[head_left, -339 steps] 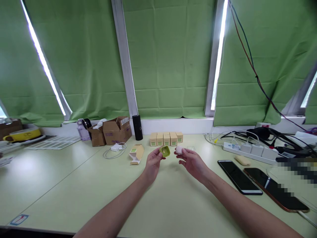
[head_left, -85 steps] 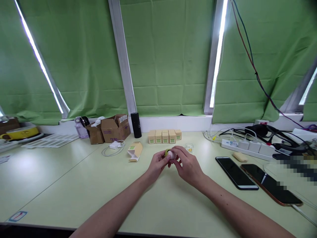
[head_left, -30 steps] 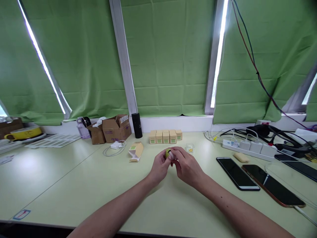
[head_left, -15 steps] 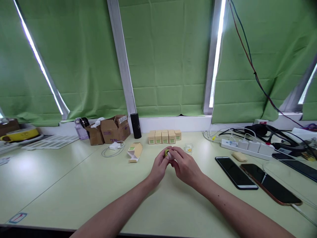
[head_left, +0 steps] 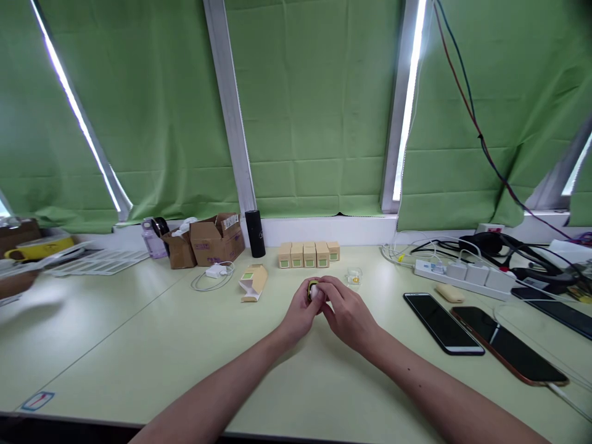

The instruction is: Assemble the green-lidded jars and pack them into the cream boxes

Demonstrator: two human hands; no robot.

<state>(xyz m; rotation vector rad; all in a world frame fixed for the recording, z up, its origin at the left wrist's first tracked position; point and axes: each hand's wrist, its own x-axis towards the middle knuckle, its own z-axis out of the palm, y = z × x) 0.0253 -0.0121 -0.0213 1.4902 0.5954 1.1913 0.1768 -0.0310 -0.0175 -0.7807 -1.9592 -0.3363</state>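
Note:
My left hand [head_left: 298, 311] is closed around a small round yellow-and-black object [head_left: 310, 288], held just above the table. Pressed against its front is a bit of white material [head_left: 316, 292]; fingers cover much of both. The fingers of my right hand [head_left: 348, 312] pinch in at the same spot from the right, touching the left fingertips. Beyond the hands stands a row of small cardboard boxes [head_left: 303, 255] with green labels. An opened small box [head_left: 253, 283] lies to the left, its flaps out. Behind my right hand sits a small clear plastic case [head_left: 354, 276] with something yellow inside.
Two phones [head_left: 443, 323] [head_left: 509, 345] lie on the right, near a white power strip [head_left: 462, 277] and tangled cables. Left of centre are a white charger [head_left: 216, 271], cardboard cartons [head_left: 217, 240] and a black cylinder [head_left: 254, 234]. Someone else's hand [head_left: 17, 283] reaches in at the far left.
My hands stay together in nearly the same place; the small round object has turned a little, showing a black-and-yellow edge. Another person's hand has come in at the far left.

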